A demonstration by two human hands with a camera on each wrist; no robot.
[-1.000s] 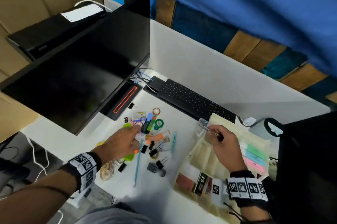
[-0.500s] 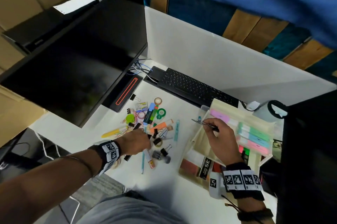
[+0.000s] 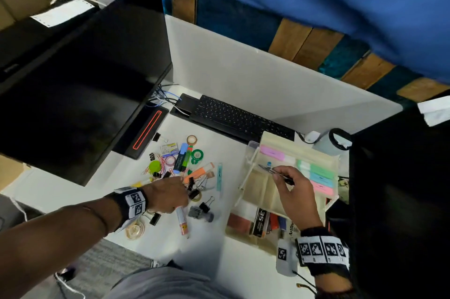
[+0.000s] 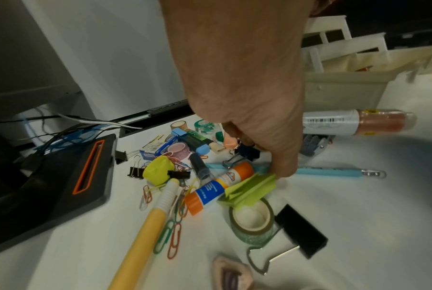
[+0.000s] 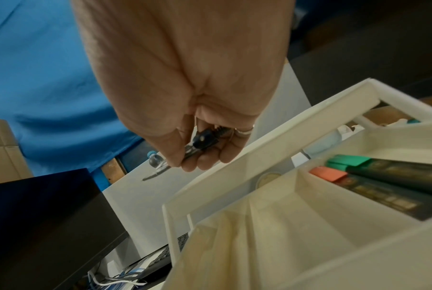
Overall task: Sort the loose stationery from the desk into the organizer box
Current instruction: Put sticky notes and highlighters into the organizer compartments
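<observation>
Loose stationery is heaped on the white desk: highlighters, tape rolls, paper clips, a glue stick (image 4: 220,188), a light blue pen (image 3: 219,177) and a white tube with an orange end (image 3: 182,222). My left hand (image 3: 180,189) reaches into this heap, fingers curled down over a black binder clip (image 4: 247,153); whether it grips anything is hidden. My right hand (image 3: 280,174) pinches a black-handled craft knife (image 3: 270,170) above the cream organizer box (image 3: 248,177), blade pointing left. In the right wrist view the knife (image 5: 205,139) lies between thumb and fingers over the box rim (image 5: 234,153).
A black monitor (image 3: 85,92) overhangs the desk on the left, its base (image 3: 146,130) beside the heap. A black keyboard (image 3: 238,118) lies behind, against a white partition. Pastel sticky notes (image 3: 319,174) fill the box's right side. A dark bulky object (image 3: 401,201) stands on the right.
My left hand pulled back toward me from the markers, left the white tube on the desk, and has now reached forward to the binder clips. The right hand keeps the knife over the box.
</observation>
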